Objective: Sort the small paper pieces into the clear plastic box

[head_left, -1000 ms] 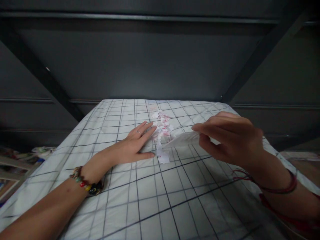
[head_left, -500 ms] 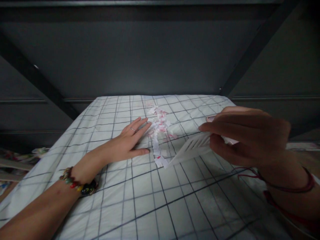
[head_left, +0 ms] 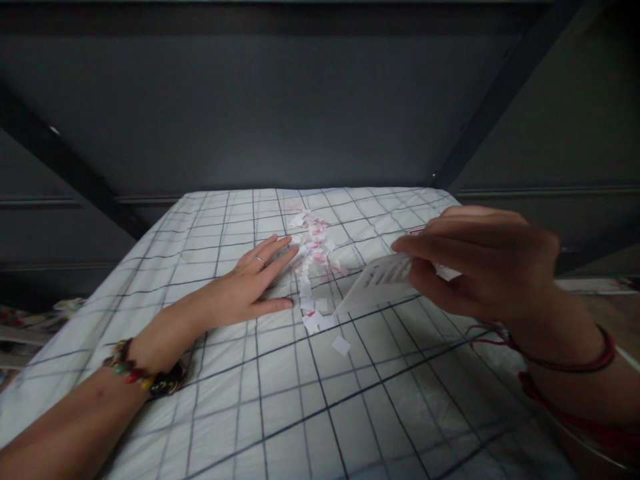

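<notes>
Small torn paper scraps [head_left: 315, 250], white with pink and red marks, lie in a ragged line down the checked cloth. My left hand [head_left: 257, 273] rests flat just left of them, fingers spread, fingertips at the edge of the pile. In my right hand [head_left: 475, 260] a thin white card with a row of slots [head_left: 377, 280] is pinched between thumb and fingers. The card is tilted, and its lower left edge comes down beside the nearest scraps. One separate square scrap [head_left: 341, 345] lies closer to me. Part of the card is hidden by my fingers.
A white cloth with dark grid lines [head_left: 240, 407] covers the surface. Behind its far edge stands a dark panel [head_left: 280, 107] with slanted frame bars at both sides. Blurred items [head_left: 65, 313] show low at the left.
A square scrap now lies apart on the cloth, below the card's lower edge, where none showed before. The view has shifted slightly; my left hand keeps its place beside the scraps.
</notes>
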The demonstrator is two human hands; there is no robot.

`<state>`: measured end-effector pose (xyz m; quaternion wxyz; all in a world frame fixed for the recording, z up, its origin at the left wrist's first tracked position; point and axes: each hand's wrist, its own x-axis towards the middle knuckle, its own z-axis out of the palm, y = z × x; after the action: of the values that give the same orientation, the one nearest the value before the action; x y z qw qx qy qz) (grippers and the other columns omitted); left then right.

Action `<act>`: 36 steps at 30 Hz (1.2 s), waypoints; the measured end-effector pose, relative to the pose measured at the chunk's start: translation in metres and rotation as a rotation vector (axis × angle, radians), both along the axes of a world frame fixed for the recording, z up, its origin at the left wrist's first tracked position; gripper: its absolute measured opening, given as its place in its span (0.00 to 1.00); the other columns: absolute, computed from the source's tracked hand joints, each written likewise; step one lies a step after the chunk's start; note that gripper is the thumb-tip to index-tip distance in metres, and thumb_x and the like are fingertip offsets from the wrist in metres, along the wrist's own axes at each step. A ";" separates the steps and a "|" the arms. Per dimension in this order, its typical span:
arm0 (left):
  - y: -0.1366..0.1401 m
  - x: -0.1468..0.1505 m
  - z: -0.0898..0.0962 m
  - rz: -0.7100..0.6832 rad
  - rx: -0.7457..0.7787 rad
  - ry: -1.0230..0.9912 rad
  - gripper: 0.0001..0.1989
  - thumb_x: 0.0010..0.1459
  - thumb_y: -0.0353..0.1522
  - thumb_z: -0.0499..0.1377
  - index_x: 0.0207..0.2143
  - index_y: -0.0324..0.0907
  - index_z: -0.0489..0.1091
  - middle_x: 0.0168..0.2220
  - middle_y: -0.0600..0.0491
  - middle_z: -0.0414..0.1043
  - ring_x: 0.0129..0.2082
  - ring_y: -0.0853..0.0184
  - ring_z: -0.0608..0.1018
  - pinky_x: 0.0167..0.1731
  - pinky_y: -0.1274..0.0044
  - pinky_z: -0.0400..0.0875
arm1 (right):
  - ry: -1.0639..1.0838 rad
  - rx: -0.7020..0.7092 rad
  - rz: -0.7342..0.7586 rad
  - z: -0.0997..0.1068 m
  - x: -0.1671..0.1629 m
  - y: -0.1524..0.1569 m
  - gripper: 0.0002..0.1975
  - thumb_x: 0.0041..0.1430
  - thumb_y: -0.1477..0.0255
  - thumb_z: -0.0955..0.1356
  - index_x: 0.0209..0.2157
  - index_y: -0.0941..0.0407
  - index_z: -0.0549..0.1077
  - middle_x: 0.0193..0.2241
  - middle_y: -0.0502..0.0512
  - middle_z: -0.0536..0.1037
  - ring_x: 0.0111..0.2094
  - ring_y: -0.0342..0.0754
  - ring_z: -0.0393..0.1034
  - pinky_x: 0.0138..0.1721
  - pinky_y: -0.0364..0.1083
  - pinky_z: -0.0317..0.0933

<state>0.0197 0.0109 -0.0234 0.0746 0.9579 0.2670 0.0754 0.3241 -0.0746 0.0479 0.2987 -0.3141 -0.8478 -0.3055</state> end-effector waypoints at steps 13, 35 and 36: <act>0.001 0.000 0.000 -0.014 0.001 0.010 0.38 0.66 0.54 0.42 0.69 0.45 0.36 0.70 0.44 0.34 0.68 0.48 0.42 0.64 0.58 0.43 | -0.056 0.101 -0.107 0.002 0.002 0.000 0.08 0.56 0.76 0.63 0.27 0.54 0.73 0.18 0.48 0.72 0.20 0.44 0.63 0.24 0.45 0.58; 0.003 0.000 -0.003 -0.112 0.066 -0.029 0.36 0.67 0.48 0.48 0.69 0.45 0.36 0.69 0.40 0.38 0.67 0.46 0.45 0.63 0.56 0.47 | -0.064 0.129 -0.050 -0.002 0.000 0.000 0.05 0.56 0.77 0.64 0.32 0.53 0.70 0.19 0.46 0.72 0.20 0.44 0.65 0.24 0.45 0.60; 0.003 0.000 -0.003 -0.112 0.062 -0.026 0.36 0.67 0.48 0.48 0.69 0.45 0.36 0.69 0.39 0.38 0.67 0.46 0.45 0.63 0.56 0.46 | -0.055 0.138 -0.067 -0.002 0.001 0.000 0.05 0.56 0.77 0.65 0.33 0.53 0.70 0.20 0.46 0.73 0.21 0.44 0.65 0.25 0.45 0.61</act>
<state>0.0194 0.0140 -0.0260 0.0527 0.9721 0.2095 0.0915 0.3248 -0.0746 0.0457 0.2859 -0.3125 -0.8217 -0.3814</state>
